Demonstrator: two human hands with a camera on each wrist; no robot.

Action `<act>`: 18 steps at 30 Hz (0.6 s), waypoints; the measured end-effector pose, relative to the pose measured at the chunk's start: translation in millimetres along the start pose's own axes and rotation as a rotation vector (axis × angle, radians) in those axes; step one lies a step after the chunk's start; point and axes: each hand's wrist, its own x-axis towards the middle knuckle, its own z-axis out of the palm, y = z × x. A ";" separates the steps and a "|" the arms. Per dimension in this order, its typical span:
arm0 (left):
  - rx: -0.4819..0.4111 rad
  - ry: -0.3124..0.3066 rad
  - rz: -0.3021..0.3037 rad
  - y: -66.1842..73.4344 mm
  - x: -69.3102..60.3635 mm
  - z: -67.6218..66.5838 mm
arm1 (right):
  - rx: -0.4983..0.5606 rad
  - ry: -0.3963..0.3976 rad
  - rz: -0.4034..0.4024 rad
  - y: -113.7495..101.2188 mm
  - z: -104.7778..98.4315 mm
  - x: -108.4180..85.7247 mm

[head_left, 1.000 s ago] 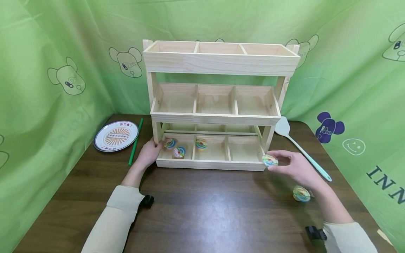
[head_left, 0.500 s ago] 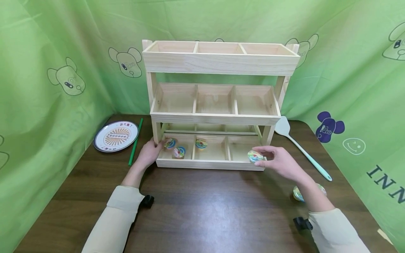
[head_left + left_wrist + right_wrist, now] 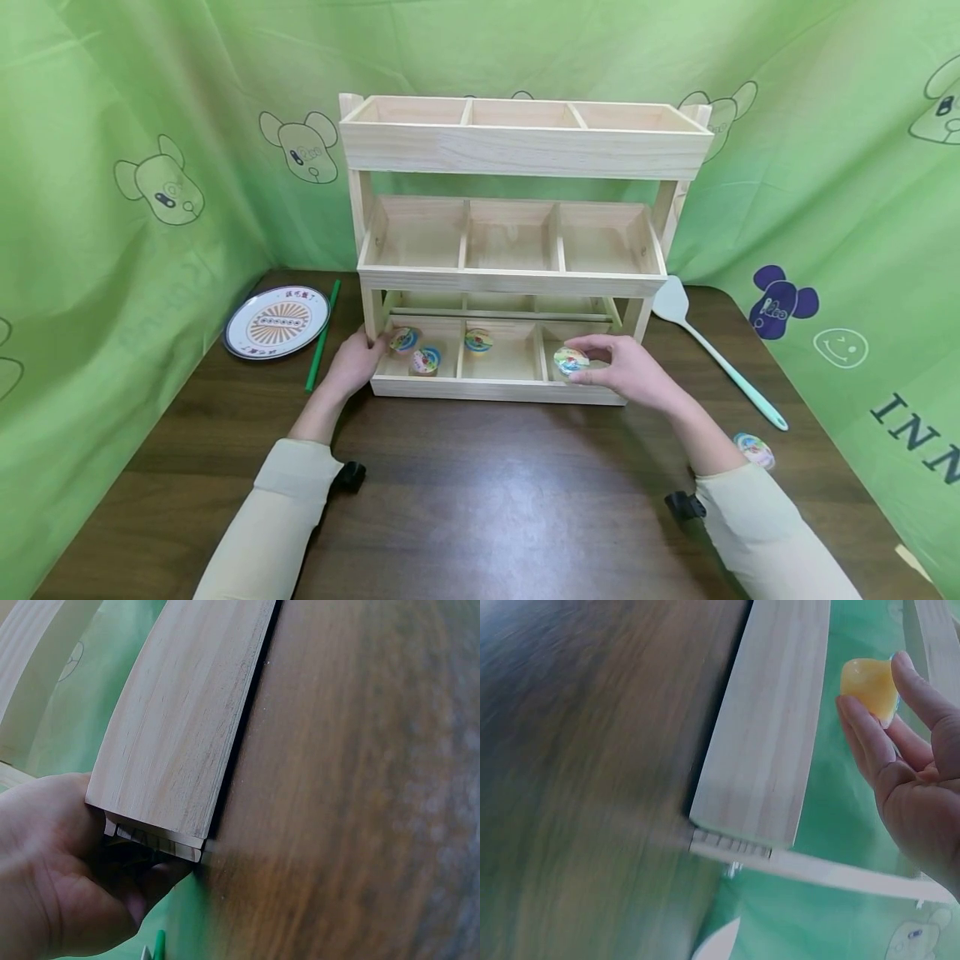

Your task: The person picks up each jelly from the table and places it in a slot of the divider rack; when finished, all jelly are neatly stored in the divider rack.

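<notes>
My right hand (image 3: 621,367) pinches a jelly cup (image 3: 571,360) with a printed lid, over the right compartment of the bottom tier. From the right wrist view the cup's yellow body (image 3: 868,684) shows between thumb and fingertips, above the rack's front board. My left hand (image 3: 352,364) grips the left end of the three-tier wooden rack (image 3: 495,390) low down; in the left wrist view its fingers wrap the board's end (image 3: 161,799). Two jelly cups (image 3: 425,362) sit in the bottom left compartment. One more jelly cup (image 3: 477,340) lies in the bottom middle one.
Behind my right forearm a jelly cup (image 3: 754,451) lies on the table (image 3: 480,492). A pale turquoise spatula (image 3: 720,362) rests right of the rack. On the left are a printed plate (image 3: 258,343) and a green stick (image 3: 322,337). A green curtain (image 3: 187,75) surrounds the table.
My right hand has moved left with the jelly cup, from beside the rack's right end to over the bottom right compartment. The left hand has stayed in place.
</notes>
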 end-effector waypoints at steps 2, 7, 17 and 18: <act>-0.001 -0.003 -0.002 0.0 -0.2 0.3 | -0.002 -0.012 -0.004 -2.3 3.4 4.8; -0.004 -0.006 0.001 0.4 -0.1 0.1 | 0.006 -0.028 -0.010 -6.1 11.4 17.2; 0.008 -0.002 -0.008 0.7 0.5 0.6 | 0.042 -0.045 0.009 -10.5 24.3 34.5; 0.009 0.001 -0.008 0.7 0.5 0.6 | 0.041 -0.048 0.003 -10.1 25.5 35.9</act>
